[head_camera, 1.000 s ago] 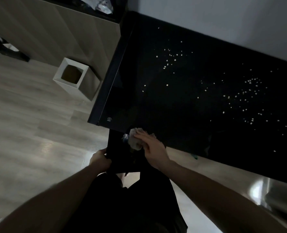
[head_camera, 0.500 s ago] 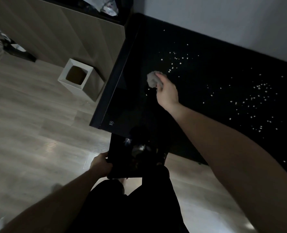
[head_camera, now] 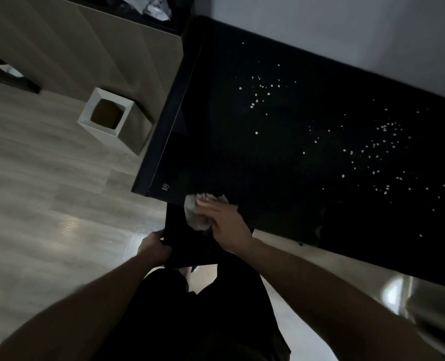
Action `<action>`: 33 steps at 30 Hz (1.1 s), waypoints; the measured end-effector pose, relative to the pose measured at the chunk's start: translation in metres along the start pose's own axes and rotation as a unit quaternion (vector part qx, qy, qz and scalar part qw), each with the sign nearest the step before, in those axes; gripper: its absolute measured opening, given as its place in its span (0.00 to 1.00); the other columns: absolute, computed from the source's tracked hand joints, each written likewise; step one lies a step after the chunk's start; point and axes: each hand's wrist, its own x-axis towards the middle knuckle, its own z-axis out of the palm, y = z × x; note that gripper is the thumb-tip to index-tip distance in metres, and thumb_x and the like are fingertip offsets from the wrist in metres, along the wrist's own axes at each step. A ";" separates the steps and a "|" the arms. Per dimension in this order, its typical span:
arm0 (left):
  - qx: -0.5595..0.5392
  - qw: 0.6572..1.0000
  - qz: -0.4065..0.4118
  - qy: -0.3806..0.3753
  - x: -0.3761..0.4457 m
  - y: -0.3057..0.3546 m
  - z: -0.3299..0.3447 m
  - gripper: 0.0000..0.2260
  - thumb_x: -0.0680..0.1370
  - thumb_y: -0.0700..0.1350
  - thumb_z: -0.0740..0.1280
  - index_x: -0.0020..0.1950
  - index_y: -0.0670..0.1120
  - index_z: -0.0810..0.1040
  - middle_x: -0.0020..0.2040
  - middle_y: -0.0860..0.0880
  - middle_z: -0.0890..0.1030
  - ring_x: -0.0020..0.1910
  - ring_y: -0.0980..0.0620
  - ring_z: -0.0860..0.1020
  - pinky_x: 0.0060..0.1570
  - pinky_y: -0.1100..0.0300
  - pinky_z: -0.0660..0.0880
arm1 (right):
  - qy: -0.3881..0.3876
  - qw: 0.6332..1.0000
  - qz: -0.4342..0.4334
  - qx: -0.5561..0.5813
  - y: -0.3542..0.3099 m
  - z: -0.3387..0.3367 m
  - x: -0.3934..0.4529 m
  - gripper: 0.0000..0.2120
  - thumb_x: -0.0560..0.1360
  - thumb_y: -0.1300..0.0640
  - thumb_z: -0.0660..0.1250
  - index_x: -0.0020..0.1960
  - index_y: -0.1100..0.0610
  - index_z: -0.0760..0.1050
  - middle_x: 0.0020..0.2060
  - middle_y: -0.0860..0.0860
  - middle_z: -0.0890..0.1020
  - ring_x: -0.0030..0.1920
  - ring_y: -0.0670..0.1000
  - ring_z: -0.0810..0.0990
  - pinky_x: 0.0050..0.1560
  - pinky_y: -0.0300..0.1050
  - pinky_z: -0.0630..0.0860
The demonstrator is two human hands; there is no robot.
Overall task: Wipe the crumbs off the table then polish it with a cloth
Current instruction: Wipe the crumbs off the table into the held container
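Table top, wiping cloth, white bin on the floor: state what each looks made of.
Table: glossy black, likely glass or lacquer; it shows faint reflections and a printed corner mark. Cloth under the right hand: soft, crumpled, pale grey, perhaps paper. Bin: smooth matte white, straight-sided, maybe plastic or painted metal.

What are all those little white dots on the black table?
Those are crumbs, spilled in two patches across the table: a small one near the far left, a bigger one at right. The right hand presses a cloth at the near edge, above a dark tray the left hand holds.
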 end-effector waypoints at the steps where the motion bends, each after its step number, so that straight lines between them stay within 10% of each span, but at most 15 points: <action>1: 0.001 1.000 0.000 -0.001 -0.001 0.001 -0.001 0.25 0.74 0.40 0.67 0.69 0.55 0.80 0.42 0.48 0.86 0.48 0.43 0.84 0.51 0.51 0.82 | -0.007 1.000 0.024 0.017 -0.007 0.000 -0.011 0.22 0.77 0.70 0.62 0.66 0.56 0.82 0.69 0.51 0.81 0.72 0.42 0.72 0.76 0.47 0.68; 5: 0.008 1.000 0.006 -0.010 0.000 0.003 -0.006 0.25 0.74 0.41 0.68 0.70 0.56 0.79 0.44 0.47 0.87 0.49 0.42 0.84 0.51 0.50 0.81 | 0.029 0.971 0.191 0.143 -0.026 -0.014 -0.036 0.26 0.77 0.71 0.61 0.69 0.51 0.80 0.44 0.36 0.83 0.41 0.32 0.80 0.45 0.28 0.74; 8: 0.023 0.999 0.008 -0.021 0.003 0.000 -0.009 0.26 0.73 0.40 0.67 0.71 0.57 0.79 0.43 0.48 0.87 0.47 0.44 0.85 0.51 0.50 0.82 | 0.110 0.949 0.215 0.202 -0.025 -0.041 -0.024 0.27 0.77 0.71 0.62 0.68 0.48 0.80 0.57 0.39 0.84 0.57 0.36 0.82 0.62 0.36 0.78; 16: 0.040 0.999 0.004 -0.016 0.005 0.002 -0.009 0.27 0.72 0.40 0.66 0.70 0.58 0.79 0.36 0.51 0.85 0.40 0.46 0.84 0.44 0.53 0.81 | 0.266 0.937 0.207 0.090 0.043 -0.160 0.077 0.21 0.81 0.61 0.65 0.73 0.53 0.76 0.67 0.49 0.81 0.67 0.43 0.78 0.72 0.38 0.71; 25: 0.013 1.000 -0.022 -0.016 0.006 0.011 -0.004 0.27 0.73 0.38 0.65 0.71 0.56 0.78 0.37 0.51 0.85 0.39 0.49 0.83 0.40 0.57 0.78 | 0.073 0.961 0.202 -0.175 0.125 -0.177 0.139 0.27 0.84 0.61 0.58 0.82 0.54 0.60 0.83 0.56 0.55 0.83 0.58 0.53 0.83 0.55 0.54; 33: -0.007 1.000 -0.028 -0.007 0.000 0.018 -0.005 0.25 0.73 0.38 0.65 0.68 0.55 0.80 0.37 0.52 0.84 0.46 0.44 0.84 0.51 0.50 0.82 | 0.085 0.990 0.044 -0.106 0.071 -0.077 0.047 0.25 0.79 0.66 0.57 0.75 0.60 0.74 0.77 0.59 0.71 0.79 0.58 0.67 0.78 0.59 0.65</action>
